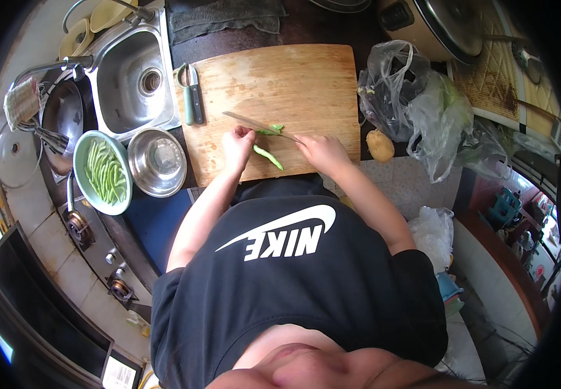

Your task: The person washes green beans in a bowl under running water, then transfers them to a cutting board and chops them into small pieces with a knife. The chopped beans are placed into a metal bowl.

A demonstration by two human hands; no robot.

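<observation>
A wooden cutting board [290, 73] lies in front of me. My right hand [326, 153] grips a knife, whose narrow blade [249, 119] slants up and left over the board. Beside the blade, the curled fingers of my left hand [237, 147] pinch one end of a green vegetable piece [266, 131], partly hidden by the knife. Closer to me, a longer green piece [269, 158], a bean or slim pepper, rests on the board. A green-handled peeler [187, 104] and a black-handled knife [196, 99] lie side by side at the board's left edge.
Left of the board are a steel bowl [171, 182], a pale green basin [81, 187] of green beans [104, 175], and a steel sink [120, 68]. To the right sit a potato [380, 145] and plastic bags [441, 121]. A dark cloth [222, 22] lies behind.
</observation>
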